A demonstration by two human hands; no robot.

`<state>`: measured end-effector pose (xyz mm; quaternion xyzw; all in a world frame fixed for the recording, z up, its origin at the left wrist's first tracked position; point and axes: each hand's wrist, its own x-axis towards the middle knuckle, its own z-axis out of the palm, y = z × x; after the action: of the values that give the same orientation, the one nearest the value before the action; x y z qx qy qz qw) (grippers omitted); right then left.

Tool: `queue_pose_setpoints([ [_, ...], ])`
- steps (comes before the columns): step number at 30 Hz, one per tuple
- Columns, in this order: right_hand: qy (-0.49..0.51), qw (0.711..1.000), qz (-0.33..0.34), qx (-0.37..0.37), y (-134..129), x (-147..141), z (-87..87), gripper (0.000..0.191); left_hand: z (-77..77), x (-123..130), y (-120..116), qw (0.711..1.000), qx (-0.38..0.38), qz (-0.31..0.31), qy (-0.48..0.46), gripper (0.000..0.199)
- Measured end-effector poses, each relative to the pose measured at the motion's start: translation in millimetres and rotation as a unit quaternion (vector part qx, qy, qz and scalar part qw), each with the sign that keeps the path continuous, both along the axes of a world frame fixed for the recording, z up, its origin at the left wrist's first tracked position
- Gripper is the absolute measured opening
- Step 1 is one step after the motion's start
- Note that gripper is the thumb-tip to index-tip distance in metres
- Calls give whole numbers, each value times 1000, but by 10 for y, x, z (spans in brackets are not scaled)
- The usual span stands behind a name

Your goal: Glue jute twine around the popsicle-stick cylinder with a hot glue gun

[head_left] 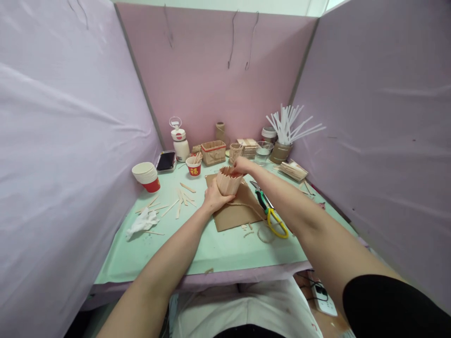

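Loose sticks (181,199) left; left hand (214,197) wraps the jagged-rimmed stick cup (227,183), over cardboard (225,219). Right hand (241,165) at the cup's right rim, can't tell if gripping anything. Looks like rim work; next move needs left steady.

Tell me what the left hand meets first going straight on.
The wooden-stick cup: the left hand is already against its side. Past that, depth is hard to judge.

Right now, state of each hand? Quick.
Left hand: closed against the side of the wooden-stick cup, holding it.
Right hand: at the cup's top edge; cannot tell if open, closed or holding anything.
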<state>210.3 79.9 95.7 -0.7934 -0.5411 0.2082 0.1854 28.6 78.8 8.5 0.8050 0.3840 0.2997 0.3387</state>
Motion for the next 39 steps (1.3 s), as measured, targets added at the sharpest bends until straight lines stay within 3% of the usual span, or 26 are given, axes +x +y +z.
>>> queue_pose_setpoints([
  [5, -2, 1000, 3, -14, 30, -8, 25, 18, 18, 3, -16, 1000, 2, 15, 21, 93],
  [11, 49, 998, 34, -36, -21, -34, 101, 26, 3, -10, -15, 1000, -13, 25, 0, 99],
  [14, 133, 989, 44, -39, -86, 74, 177, 33, 2, -16, -7, 998, -44, 29, -46, 99],
  [17, 289, 956, -1, 52, -199, 212, 184, 41, 18, -3, 13, 989, -83, 38, -114, 96],
  [19, 373, 919, -21, 127, -308, 246, 107, 43, 29, 14, 34, 981, -101, 29, -165, 90],
  [21, 406, 899, -4, 163, -433, 202, -31, 42, 34, 28, 59, 972, -117, 8, -205, 81],
  [25, 345, 912, 127, 181, -638, -45, -354, 53, 20, 28, 88, 969, -118, -9, -218, 72],
  [27, 318, 912, 156, 207, -685, -165, -472, 65, 7, 13, 87, 975, -87, -14, -204, 73],
  [33, 351, 898, 117, 240, -704, -261, -680, 80, -31, -26, 72, 986, -45, -74, -145, 80],
  [39, 394, 875, 89, 268, -716, -258, -767, 99, -57, -26, 80, 992, -37, -50, -113, 77],
])
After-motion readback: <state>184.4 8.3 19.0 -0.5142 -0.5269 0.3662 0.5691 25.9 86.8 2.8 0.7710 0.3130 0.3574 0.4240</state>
